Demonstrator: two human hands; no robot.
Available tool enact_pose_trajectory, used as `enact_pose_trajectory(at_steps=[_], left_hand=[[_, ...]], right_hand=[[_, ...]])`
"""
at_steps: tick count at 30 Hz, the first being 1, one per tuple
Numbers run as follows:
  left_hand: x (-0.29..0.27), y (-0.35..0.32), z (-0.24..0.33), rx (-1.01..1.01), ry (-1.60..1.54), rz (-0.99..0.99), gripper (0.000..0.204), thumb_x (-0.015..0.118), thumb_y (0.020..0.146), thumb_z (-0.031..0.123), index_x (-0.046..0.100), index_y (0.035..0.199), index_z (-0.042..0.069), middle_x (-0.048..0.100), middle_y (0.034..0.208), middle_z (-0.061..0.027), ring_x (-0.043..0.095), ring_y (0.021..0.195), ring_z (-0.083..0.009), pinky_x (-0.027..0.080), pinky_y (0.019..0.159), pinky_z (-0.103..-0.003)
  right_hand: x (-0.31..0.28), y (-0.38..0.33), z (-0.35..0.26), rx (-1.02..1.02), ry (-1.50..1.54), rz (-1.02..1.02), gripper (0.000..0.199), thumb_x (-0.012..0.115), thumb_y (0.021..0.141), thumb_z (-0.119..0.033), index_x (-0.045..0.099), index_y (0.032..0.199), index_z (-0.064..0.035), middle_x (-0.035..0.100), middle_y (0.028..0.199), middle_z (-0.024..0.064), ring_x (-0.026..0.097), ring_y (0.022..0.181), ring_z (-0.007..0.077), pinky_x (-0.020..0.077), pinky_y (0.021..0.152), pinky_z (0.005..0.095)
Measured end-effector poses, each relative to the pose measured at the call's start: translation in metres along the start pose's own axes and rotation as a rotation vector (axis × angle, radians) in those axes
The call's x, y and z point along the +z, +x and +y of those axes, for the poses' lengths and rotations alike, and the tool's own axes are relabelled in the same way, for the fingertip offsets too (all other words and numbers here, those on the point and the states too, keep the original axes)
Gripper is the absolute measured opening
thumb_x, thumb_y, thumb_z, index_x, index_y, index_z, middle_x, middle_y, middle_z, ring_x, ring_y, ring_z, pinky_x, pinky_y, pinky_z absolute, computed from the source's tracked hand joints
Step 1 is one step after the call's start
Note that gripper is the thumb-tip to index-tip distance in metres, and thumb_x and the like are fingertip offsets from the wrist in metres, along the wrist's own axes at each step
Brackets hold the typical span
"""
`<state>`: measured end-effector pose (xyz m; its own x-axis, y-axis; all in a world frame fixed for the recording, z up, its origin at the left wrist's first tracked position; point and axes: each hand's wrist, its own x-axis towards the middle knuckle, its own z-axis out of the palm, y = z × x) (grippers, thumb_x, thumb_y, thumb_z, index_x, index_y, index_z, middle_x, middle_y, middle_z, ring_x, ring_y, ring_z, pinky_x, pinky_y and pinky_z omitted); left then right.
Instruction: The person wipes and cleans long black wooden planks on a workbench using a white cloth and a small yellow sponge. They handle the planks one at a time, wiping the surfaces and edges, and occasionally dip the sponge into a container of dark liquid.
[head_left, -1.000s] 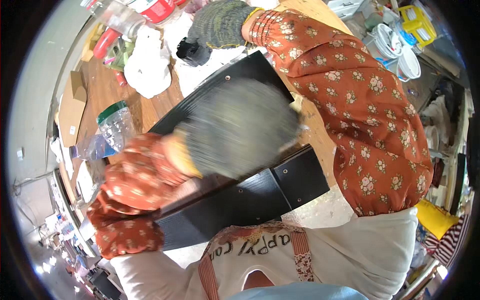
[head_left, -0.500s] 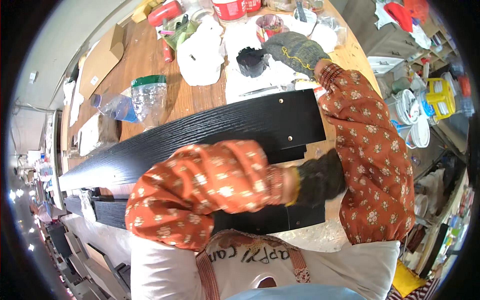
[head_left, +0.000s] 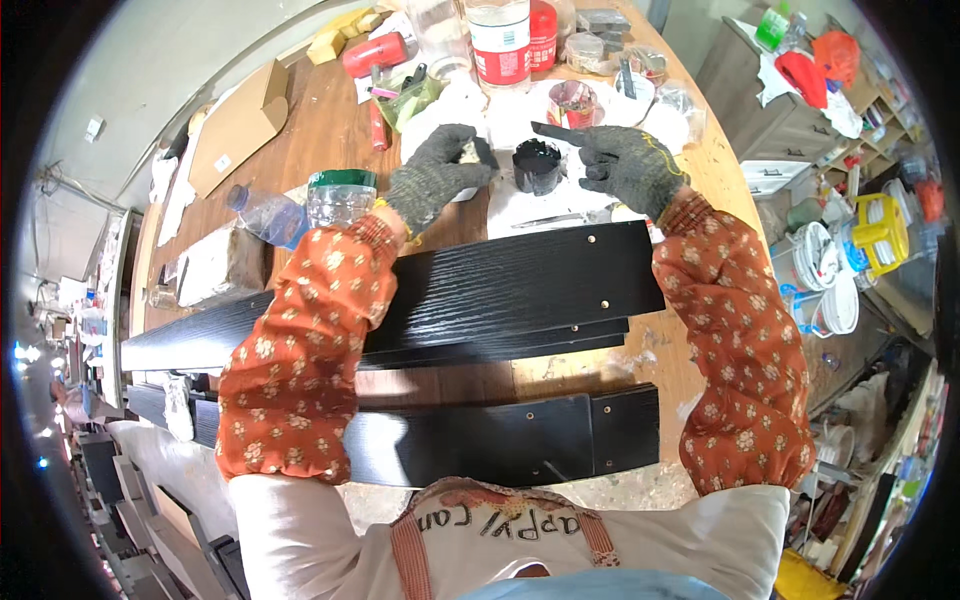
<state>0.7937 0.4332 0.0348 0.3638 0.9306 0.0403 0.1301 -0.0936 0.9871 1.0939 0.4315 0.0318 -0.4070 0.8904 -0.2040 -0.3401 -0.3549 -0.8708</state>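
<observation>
My left hand (head_left: 440,176), in a dark grey knit glove, is closed beside the white plastic bag. A pale patch shows among its curled fingers, but I cannot make out what it is. Just right of it stands a small cup of black paint (head_left: 537,168), its rim and inside coated black. On the cup's other side my right hand (head_left: 632,170), gloved alike, grips a thin dark flat stick (head_left: 556,133) pointing left above the cup. Nearer me lie glossy black grooved boards (head_left: 520,275) with small brass-coloured screw heads, and another black board (head_left: 500,435) at the front edge.
A green-lidded clear jar (head_left: 342,198) and a plastic bottle (head_left: 275,215) stand left of my left forearm. A red-and-white tub (head_left: 498,45), a red-stained cup (head_left: 573,103) and an open cardboard box (head_left: 237,125) sit farther back. Buckets (head_left: 828,290) stand on the right.
My left hand has moved from above the front boards up to beside the paint cup. The right hand has turned, and the dark stick now shows in it. The front board is now uncovered.
</observation>
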Motion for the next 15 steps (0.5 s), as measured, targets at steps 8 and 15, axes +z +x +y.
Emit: enact_pose_trajectory(at_steps=[8,15], left_hand=[[0.013,-0.027,0.056,0.085,-0.164,-0.071,0.048,0.069,0.080,0.002,0.047,0.123,-0.001,0.059,0.110,-0.0063,0.056,0.100,-0.0139,0.048,0.087,-0.027],[-0.083,-0.170,0.070,0.283,0.053,0.165,0.055,0.079,0.074,0.008,0.049,0.120,0.007,0.059,0.105,-0.0038,0.056,0.097,-0.0126,0.049,0.089,-0.028]], right_hand=[[0.103,-0.043,-0.028,-0.126,-0.094,0.045,0.019,0.055,0.093,-0.013,0.063,0.100,0.0024,0.053,0.074,0.0019,0.051,0.064,0.0134,0.0547,0.071,0.0309],[0.243,-0.065,0.025,-0.709,-0.804,-0.168,0.021,0.055,0.090,-0.013,0.065,0.100,0.0023,0.049,0.071,0.0021,0.045,0.060,0.0130,0.0443,0.056,0.0288]])
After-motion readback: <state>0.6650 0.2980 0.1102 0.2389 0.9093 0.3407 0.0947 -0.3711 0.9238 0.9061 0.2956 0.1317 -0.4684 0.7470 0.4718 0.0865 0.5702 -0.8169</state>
